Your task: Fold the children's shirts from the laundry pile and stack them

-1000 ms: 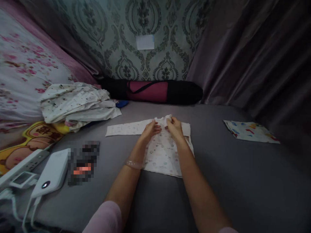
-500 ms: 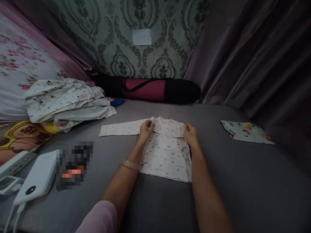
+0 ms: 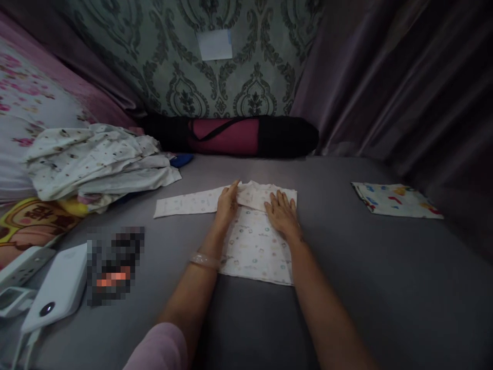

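In the head view, a small, white cotton long-sleeved top (image 3: 254, 252) with a faint multicoloured print lies flat on a smooth grey fabric sheet (image 3: 385, 288), on the near side of a long, cylindrical black-and-maroon cloth bag (image 3: 225, 136). One sleeve (image 3: 185, 204) stretches out towards the side of the bag's left end; a folded-over band of the same printed fabric (image 3: 252, 198) crosses the top's upper part, on the edge facing the bag.

The bare left hand (image 3: 227, 203), a clear bracelet (image 3: 205, 261) at its wrist, rests where the outstretched sleeve meets the body, its fingers close together; whether they pinch the cloth I cannot tell. The bare right hand (image 3: 283, 216) lies palm down, fingers slightly spread and straight, on the far end of the folded band, so the fabric is beneath the fingers rather than between them.

A crumpled heap of white, dark-speckled cloth (image 3: 92, 156) sits by the bag's left end. A flat, folded, pale cloth with bright coloured figures (image 3: 400, 201) lies beyond its right end, nearer the camera. A white, rectangular plastic power bank (image 3: 57, 288) lies well in front of the bag, past its left end.
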Available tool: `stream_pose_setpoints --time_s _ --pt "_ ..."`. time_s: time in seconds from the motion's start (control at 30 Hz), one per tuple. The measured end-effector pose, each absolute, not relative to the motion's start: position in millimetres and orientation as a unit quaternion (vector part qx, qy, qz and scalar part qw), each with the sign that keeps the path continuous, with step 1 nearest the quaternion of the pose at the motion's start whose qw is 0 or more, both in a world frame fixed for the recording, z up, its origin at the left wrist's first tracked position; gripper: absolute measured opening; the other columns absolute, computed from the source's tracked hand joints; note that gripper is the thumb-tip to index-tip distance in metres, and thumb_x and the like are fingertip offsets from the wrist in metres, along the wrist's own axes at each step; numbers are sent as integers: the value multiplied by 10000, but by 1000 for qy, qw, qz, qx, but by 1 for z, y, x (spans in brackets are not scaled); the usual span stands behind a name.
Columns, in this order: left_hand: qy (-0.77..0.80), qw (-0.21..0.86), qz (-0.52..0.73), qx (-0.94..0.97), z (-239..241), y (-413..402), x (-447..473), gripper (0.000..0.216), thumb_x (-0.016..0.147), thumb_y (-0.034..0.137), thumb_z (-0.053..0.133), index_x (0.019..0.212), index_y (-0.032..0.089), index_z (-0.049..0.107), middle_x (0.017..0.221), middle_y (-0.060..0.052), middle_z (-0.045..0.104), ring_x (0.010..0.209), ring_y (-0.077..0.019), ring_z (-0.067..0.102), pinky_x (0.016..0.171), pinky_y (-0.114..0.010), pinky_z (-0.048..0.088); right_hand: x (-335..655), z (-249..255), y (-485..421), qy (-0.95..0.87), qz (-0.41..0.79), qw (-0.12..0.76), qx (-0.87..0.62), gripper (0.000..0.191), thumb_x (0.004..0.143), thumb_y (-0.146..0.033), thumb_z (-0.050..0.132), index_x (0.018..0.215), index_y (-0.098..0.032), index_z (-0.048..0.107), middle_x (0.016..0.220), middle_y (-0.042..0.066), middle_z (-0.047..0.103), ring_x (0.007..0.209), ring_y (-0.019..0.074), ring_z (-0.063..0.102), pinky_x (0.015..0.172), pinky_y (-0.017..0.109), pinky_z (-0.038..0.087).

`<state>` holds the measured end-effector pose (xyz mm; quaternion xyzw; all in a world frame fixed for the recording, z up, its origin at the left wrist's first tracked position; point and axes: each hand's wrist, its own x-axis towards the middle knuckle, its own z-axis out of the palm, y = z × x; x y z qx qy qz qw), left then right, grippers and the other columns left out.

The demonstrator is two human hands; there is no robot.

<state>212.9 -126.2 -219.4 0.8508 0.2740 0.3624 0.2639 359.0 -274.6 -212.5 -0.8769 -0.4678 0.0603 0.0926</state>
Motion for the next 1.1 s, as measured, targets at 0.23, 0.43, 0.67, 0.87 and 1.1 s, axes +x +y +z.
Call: stream_pose_setpoints --time_s 0.23,0.43,0.67,0.87,1.1 --pt "320 250 320 856 -212 -132 210 306 814 60 377 1011 203 563 939 -67 573 895 -208 567 836 -316 468 357 -213 -273 -448 51 108 -886 614 996 -439 164 1512 -133 294 1589 145 195 1465 279 142 1173 478 69" --pt "341 265 345 833 -218 -128 210 222 868 134 382 1061 197 472 859 -57 576 827 -211 569 808 -330 456 361 -216 -272 -372 30 104 -922 648 985 -414 188 1502 -31 265 1580 164 204 1459 286 144 1160 531 92" --pt "371 242 323 836 -226 -124 211 202 864 142 430 1064 165 452 868 -72 581 819 -209 580 794 -334 465 368 -219 -279 -305 6 106 -946 630 977 -388 234 1487 -24 297 1558 199 251 1418 308 239 1141 505 166" --pt "385 116 288 869 -201 -142 216 252 917 188 405 1113 106 543 1216 -216 553 1125 -287 542 948 -430 439 364 -208 -281 -328 -20 136 -935 595 982 -358 211 1476 -48 328 1538 215 285 1426 328 219 1132 571 113" --pt "241 111 92 960 -199 -188 263 495 938 191 345 1413 67 408 1516 -171 367 1429 -293 280 1163 -458 228 343 -208 -270 -477 58 70 -874 581 968 -283 268 1526 -125 238 1599 123 169 1469 272 125 1164 519 90"
